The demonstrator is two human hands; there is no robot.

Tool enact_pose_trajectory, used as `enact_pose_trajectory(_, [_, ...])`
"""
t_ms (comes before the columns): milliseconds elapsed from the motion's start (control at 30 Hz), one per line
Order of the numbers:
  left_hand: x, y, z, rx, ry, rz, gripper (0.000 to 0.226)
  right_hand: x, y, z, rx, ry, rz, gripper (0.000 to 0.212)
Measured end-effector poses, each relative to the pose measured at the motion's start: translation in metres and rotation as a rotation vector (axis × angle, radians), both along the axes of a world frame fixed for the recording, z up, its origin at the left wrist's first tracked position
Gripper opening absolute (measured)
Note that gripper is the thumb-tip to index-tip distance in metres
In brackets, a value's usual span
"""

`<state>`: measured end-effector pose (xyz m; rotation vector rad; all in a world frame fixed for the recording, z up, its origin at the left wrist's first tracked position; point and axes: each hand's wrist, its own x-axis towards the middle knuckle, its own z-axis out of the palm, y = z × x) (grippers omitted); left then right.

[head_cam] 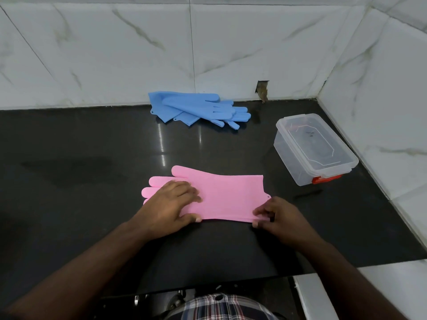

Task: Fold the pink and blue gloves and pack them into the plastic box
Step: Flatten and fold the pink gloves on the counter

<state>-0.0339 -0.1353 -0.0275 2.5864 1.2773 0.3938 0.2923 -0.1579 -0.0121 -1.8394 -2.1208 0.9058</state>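
The pink gloves lie flat on the black counter, fingers pointing left, cuff to the right. My left hand presses flat on the finger and palm part, thumb at the near edge. My right hand pinches the near cuff corner between thumb and fingers. The blue gloves lie stacked at the back of the counter by the wall. The clear plastic box stands to the right, lid on, with an orange clasp at its near end.
Marble-tiled walls close the counter at the back and right. A small hole shows in the back wall near the corner. The counter's front edge runs just below my forearms.
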Motion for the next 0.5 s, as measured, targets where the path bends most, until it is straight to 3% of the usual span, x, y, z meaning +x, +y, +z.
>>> enact_pose_trajectory(200, [-0.023, -0.013, -0.005, 0.015, 0.008, -0.022, 0.032, 0.0, -0.006, -0.01, 0.229, -0.18, 0.174, 0.023])
enact_pose_trajectory(333, [-0.029, -0.021, -0.005, 0.04, -0.015, 0.004, 0.028, -0.001, -0.018, -0.011, 0.455, -0.225, 0.158, 0.023])
enact_pose_trajectory(500, [-0.028, -0.025, -0.001, 0.08, -0.028, 0.014, 0.024, -0.001, -0.028, -0.021, 0.334, -0.17, 0.136, 0.019])
